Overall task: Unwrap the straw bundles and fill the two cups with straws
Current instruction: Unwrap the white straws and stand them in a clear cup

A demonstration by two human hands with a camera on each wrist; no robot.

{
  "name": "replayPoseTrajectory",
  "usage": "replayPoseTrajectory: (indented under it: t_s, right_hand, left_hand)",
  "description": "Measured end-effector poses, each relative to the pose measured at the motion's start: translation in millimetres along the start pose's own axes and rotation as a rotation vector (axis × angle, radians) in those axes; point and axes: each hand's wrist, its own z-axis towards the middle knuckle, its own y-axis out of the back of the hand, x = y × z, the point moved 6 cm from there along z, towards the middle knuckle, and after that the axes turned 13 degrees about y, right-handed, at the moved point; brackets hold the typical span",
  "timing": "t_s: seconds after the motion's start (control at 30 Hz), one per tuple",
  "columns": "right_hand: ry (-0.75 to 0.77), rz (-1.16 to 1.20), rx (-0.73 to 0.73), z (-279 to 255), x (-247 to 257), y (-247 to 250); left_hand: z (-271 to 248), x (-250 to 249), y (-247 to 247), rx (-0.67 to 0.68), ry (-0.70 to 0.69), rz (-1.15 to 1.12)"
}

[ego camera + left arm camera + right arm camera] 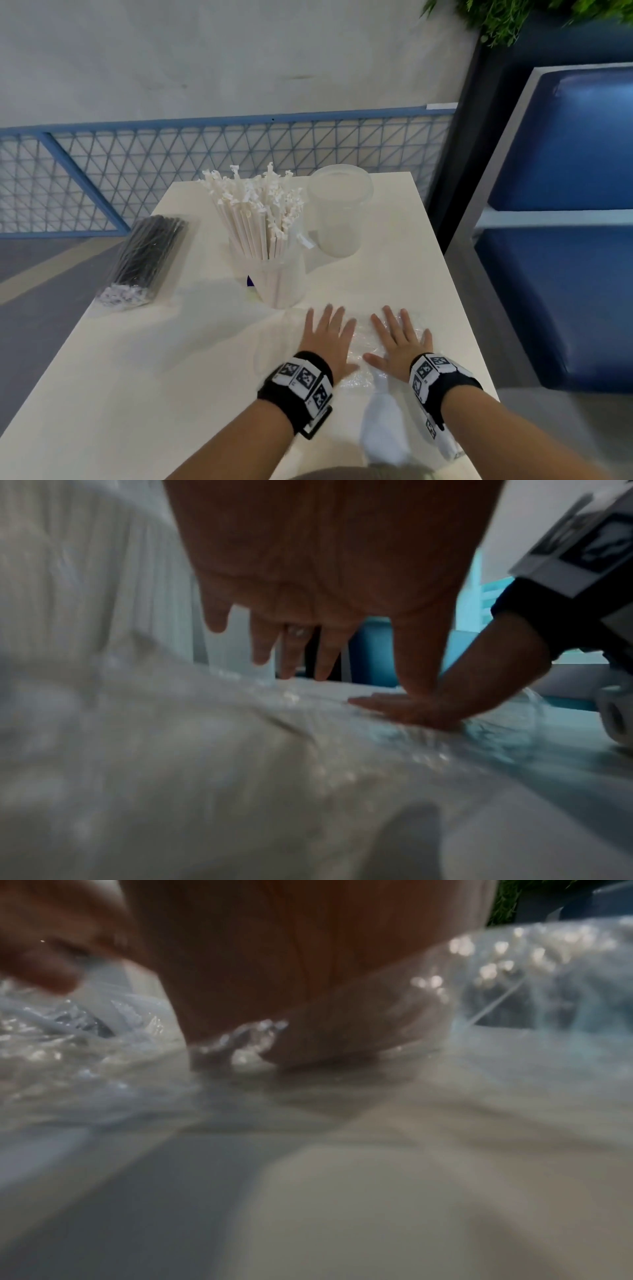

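Note:
A clear cup [279, 281] packed with white paper-wrapped straws [255, 219] stands mid-table. Behind it to the right stands a second clear cup [339, 212], empty. A sealed bundle of black straws [147, 257] lies at the table's left edge. An empty crinkled clear wrapper [363, 342] lies flat near the front. My left hand [329, 342] and right hand [402, 339] press on it side by side, fingers straight and spread. The left wrist view shows my left hand [308, 601] above the wrapper [240, 737] and the right hand [428, 710] flat on it. The right wrist view shows my palm [274, 974] against the wrapper [514, 974].
The white table [137, 394] is narrow, with edges close on both sides. A blue mesh railing [205, 154] runs behind it. A blue padded bench [565, 240] stands to the right. A white shape [383, 431] shows below the front edge.

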Motion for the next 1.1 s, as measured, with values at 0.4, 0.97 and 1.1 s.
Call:
replayPoseTrajectory:
  t_s: [0.4,0.97,1.1]
  right_hand:
    - [0.254,-0.19,0.067,8.2,54.8,-16.2]
    - [0.032,-0.107,0.045,-28.5,-26.9,4.0]
    - [0.06,-0.144,-0.032,-33.3,-3.0,22.2]
  left_hand:
    - [9.4,19.4,-69.9,0.302,0.025,-0.079]
    - [1.2,42.8,-58.1,0.244,0.097,-0.189]
    - [-14.8,69.2,-6.1,-0.045,0.129,-0.753]
